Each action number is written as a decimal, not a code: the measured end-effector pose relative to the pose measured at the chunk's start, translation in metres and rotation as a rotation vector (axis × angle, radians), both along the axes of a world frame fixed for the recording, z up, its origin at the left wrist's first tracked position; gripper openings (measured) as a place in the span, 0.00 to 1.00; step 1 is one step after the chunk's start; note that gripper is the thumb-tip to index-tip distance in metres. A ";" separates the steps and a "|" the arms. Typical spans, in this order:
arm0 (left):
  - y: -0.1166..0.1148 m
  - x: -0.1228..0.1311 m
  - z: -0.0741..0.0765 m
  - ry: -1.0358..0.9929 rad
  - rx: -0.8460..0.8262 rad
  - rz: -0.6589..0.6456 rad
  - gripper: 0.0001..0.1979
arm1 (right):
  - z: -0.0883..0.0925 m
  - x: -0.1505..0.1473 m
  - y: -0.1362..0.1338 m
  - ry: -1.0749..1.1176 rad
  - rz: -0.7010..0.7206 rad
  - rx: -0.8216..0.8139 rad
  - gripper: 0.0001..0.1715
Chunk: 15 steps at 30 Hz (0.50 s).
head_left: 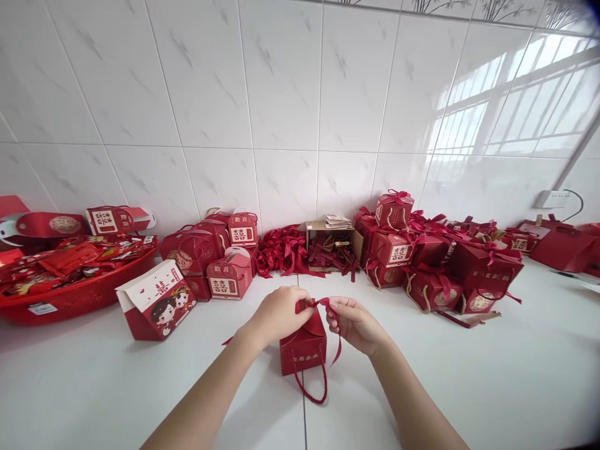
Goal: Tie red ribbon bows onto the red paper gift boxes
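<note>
A red gift box (302,351) stands upright on the white table in front of me, its twisted rope handle (315,400) hanging down the near side. Over the top of the box, my left hand (284,315) has its fingers closed on a red ribbon; the fingertips are partly hidden. My right hand (356,324) pinches the same ribbon (338,350) between thumb and finger, just right of the box top, and a loose end dangles below. A short stretch of ribbon runs between the two hands.
Red gift boxes with bows (398,250) are stacked at the right, others (201,250) at the left. Between them lie a ribbon pile (284,250) and an open carton (357,245) of strips. A red basin (94,284) of packets and a cartoon-printed box (157,303) stand left.
</note>
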<state>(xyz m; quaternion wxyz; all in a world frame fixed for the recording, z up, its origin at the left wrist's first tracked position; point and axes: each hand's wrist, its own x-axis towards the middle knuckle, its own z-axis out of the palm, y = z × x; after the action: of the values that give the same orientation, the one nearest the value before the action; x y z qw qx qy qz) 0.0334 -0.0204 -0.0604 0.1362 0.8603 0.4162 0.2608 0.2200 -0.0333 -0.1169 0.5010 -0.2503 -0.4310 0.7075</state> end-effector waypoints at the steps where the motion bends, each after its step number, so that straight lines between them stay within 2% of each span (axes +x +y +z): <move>1: 0.000 -0.002 -0.002 -0.015 0.022 0.016 0.09 | 0.002 0.000 -0.001 0.008 -0.010 0.001 0.12; 5: -0.003 -0.006 -0.015 0.001 0.131 0.169 0.16 | 0.006 -0.004 -0.007 -0.099 -0.087 0.016 0.13; 9: -0.004 0.000 -0.031 0.013 0.364 0.326 0.19 | 0.002 -0.016 -0.007 -0.373 -0.292 0.117 0.16; 12: -0.005 0.005 -0.034 -0.014 0.510 0.355 0.18 | -0.001 -0.027 -0.004 -0.498 -0.376 0.218 0.21; 15: -0.008 0.003 -0.028 -0.059 0.467 0.303 0.16 | -0.001 -0.036 -0.004 -0.574 -0.377 0.334 0.16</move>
<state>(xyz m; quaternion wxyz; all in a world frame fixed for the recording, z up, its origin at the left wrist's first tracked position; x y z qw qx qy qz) 0.0362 -0.0280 -0.0888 -0.0944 0.7884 0.4647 0.3919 0.1840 -0.0368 -0.1183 0.5152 -0.4279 -0.6096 0.4242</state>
